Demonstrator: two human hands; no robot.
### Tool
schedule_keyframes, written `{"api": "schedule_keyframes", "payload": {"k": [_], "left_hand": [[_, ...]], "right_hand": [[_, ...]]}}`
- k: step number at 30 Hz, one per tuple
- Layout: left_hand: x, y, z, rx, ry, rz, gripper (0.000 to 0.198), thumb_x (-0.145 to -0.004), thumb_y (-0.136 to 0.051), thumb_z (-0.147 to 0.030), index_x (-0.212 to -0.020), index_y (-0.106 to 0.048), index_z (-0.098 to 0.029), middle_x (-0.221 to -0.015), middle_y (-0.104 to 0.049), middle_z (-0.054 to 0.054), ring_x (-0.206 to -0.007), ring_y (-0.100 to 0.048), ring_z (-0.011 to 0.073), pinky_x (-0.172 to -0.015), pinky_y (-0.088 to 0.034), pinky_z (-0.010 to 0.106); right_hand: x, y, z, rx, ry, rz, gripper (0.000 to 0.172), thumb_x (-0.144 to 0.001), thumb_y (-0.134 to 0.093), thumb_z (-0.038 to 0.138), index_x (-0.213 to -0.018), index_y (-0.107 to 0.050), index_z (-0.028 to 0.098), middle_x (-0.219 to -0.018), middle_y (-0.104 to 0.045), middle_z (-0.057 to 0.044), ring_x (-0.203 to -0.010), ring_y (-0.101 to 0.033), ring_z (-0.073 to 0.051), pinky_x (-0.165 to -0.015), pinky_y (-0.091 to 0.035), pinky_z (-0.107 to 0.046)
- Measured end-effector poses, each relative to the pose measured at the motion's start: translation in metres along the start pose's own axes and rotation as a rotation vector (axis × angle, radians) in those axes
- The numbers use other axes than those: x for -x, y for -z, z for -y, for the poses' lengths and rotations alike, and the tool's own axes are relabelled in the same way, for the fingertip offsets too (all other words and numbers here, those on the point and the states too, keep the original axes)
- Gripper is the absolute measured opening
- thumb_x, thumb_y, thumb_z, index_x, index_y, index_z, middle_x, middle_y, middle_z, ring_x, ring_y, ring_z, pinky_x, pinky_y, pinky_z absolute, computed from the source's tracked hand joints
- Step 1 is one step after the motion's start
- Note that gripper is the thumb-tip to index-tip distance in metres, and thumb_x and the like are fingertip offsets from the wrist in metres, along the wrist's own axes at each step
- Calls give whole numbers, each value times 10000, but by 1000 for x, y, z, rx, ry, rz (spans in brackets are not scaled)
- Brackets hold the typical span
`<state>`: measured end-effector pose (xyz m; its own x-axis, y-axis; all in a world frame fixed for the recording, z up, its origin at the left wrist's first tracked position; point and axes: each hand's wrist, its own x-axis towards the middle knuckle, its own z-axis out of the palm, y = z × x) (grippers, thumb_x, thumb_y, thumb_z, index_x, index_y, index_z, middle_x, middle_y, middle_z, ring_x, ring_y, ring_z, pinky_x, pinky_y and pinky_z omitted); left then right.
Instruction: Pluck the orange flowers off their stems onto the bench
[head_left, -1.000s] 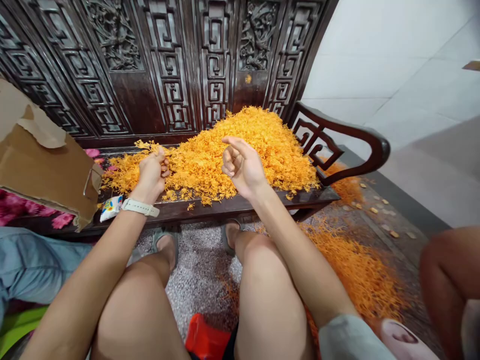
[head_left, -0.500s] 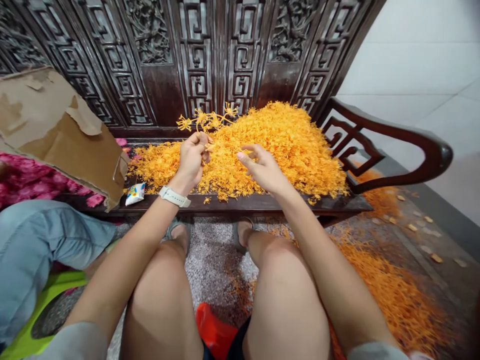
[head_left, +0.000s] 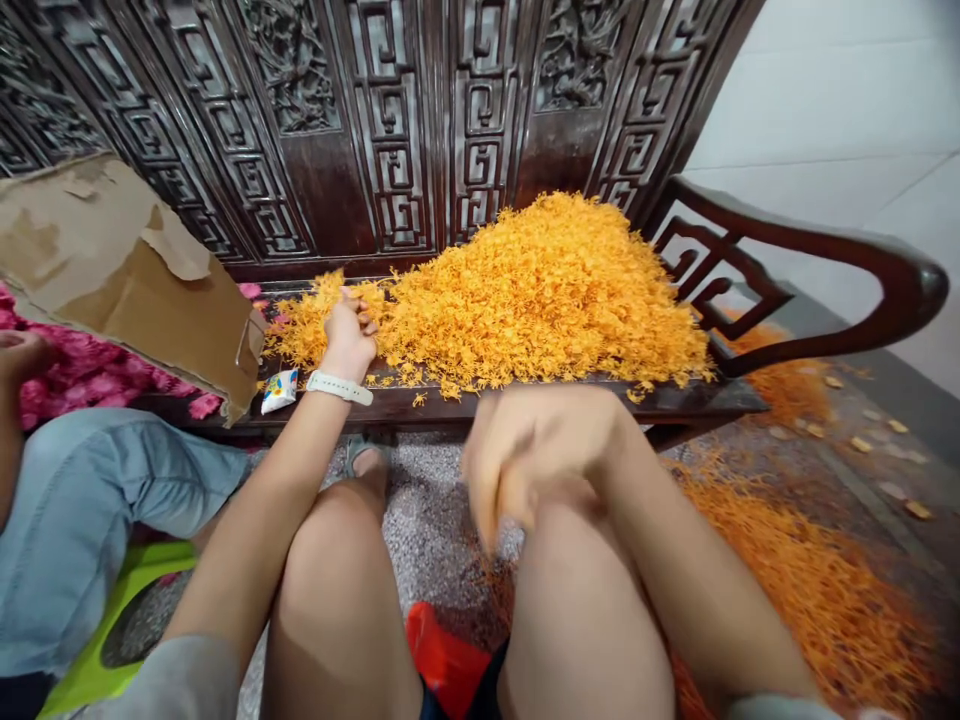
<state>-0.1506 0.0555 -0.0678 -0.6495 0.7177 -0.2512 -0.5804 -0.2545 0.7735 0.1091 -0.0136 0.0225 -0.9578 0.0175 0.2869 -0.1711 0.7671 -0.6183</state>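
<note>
A big heap of orange-yellow flower strands (head_left: 540, 290) lies on the seat of a dark carved wooden bench (head_left: 525, 405). My left hand (head_left: 347, 335), with a white watch on the wrist, rests curled on the left edge of the heap, its fingers closed among the strands. My right hand (head_left: 525, 460) is down in front of the bench above my right knee, smeared by motion, so its fingers do not show clearly.
Torn cardboard (head_left: 127, 280) lies on a pink floral cloth (head_left: 82, 375) at the left. A small white packet (head_left: 280, 390) sits by the bench edge. Another person's denim-clad leg (head_left: 82, 520) is at the left. Orange strands (head_left: 795, 570) cover the floor at the right. A red object (head_left: 442, 660) is below.
My right hand has pulled back from the heap and dropped fast toward my knee. My left hand has lowered the raised sprig and settled onto the heap's left edge.
</note>
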Motion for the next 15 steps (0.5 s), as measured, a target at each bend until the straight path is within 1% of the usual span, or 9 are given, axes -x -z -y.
{"api": "schedule_keyframes", "payload": {"k": [1,2,3,6,7,9,11,13,15], "left_hand": [[2,1,2,-2,-6,40,222,-941,-605,-42,-828,-496,-199,-623,-463,-73,-412,-302,24,-400,-181,151],[6,1,5,-16,-14,91,213,-943,-611,-58,-825,-503,-198,-624,-468,-70,-416,-309,27,-399,-188,151],[11,0,8,-45,-28,154,204,-941,-624,-73,-817,-516,-195,-625,-473,-64,-422,-317,30,-399,-193,151],[25,-5,14,-184,-125,355,201,-902,-678,-105,-752,-567,-179,-668,-525,-26,-452,-365,37,-407,-216,158],[28,-6,13,-228,-171,409,211,-889,-694,-115,-722,-580,-174,-697,-551,-11,-461,-380,38,-410,-229,163],[32,-6,10,-293,-266,505,228,-876,-716,-142,-679,-605,-171,-753,-595,12,-472,-401,40,-418,-254,176],[35,-4,6,-354,-327,597,240,-887,-723,-183,-662,-639,-173,-757,-609,24,-473,-407,44,-425,-269,187],[38,-3,3,-419,-349,666,265,-903,-731,-231,-653,-664,-174,-725,-600,30,-476,-409,52,-431,-284,194],[41,-2,2,-468,-341,703,308,-909,-745,-280,-632,-664,-172,-695,-584,34,-478,-399,60,-433,-300,199]], "right_hand": [[3,4,-6,136,-55,-286,683,-982,-512,761,-877,-808,155,-532,-611,55,-446,-464,-87,-322,-370,-170],[5,8,-12,183,-127,-500,750,-1022,-419,760,-941,-804,121,-518,-579,53,-428,-383,-96,-285,-306,-192],[7,9,-17,124,-191,-618,782,-1076,-341,703,-1068,-790,63,-521,-560,53,-420,-321,-98,-283,-265,-202],[6,2,-25,-371,-275,-759,635,-1108,-365,610,-1201,-738,105,-526,-499,68,-405,-211,-86,-340,-229,-216],[5,-2,-27,-530,-299,-788,583,-1087,-425,612,-1200,-727,127,-538,-493,68,-411,-215,-82,-360,-232,-226],[3,-8,-32,-698,-367,-880,470,-1032,-559,596,-1174,-700,172,-580,-505,61,-435,-255,-80,-391,-227,-245],[2,-10,-42,-703,-470,-1027,400,-977,-665,573,-1157,-648,217,-646,-537,48,-466,-308,-81,-415,-232,-255],[4,-9,-54,-618,-570,-1128,415,-940,-717,597,-1129,-593,249,-752,-579,23,-506,-372,-85,-437,-275,-258],[6,-9,-66,-525,-651,-1101,457,-927,-720,653,-1074,-563,251,-870,-604,-18,-568,-443,-97,-476,-350,-266]]}}
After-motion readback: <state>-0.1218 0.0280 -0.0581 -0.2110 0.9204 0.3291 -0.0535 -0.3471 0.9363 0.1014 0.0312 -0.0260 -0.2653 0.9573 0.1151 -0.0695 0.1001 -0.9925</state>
